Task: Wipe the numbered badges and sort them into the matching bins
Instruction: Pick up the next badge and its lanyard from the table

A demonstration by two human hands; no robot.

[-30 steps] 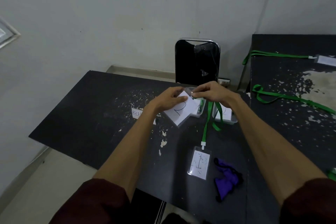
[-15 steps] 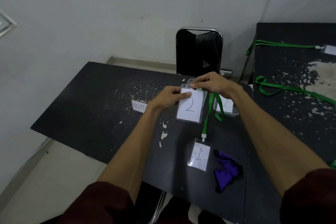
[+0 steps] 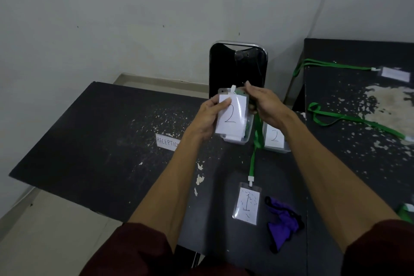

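Head camera: the badge numbered 2 (image 3: 230,116) is held upright in the air, just left of and above the bin marked 2 (image 3: 275,139), its face to the camera. The left hand (image 3: 206,119) pinches its left edge with the thumb on the front. The right hand (image 3: 264,105) has its fingers curled at the badge's top right corner around what looks like a bunched green lanyard (image 3: 257,132). A strap hangs from under that hand to the clip of the badge numbered 1 (image 3: 246,205), which lies flat on the table (image 3: 100,130) nearer the person than the bin; whether that strap is the one being held, I cannot tell. The purple cloth (image 3: 282,222) lies beside that badge, in neither hand, so I judge this to be the sorting step rather than the wiping. The next move calls for a short carry to the right and down into the bin marked 2, with the lanyard gathered in so it does not drape over the rim or catch the hanging strap. A second clear bin (image 3: 237,140) sits just left of it, directly behind the held badge — an easy wrong drop. The bin marked 2 stands near the table's right edge; open tabletop lies to its left.
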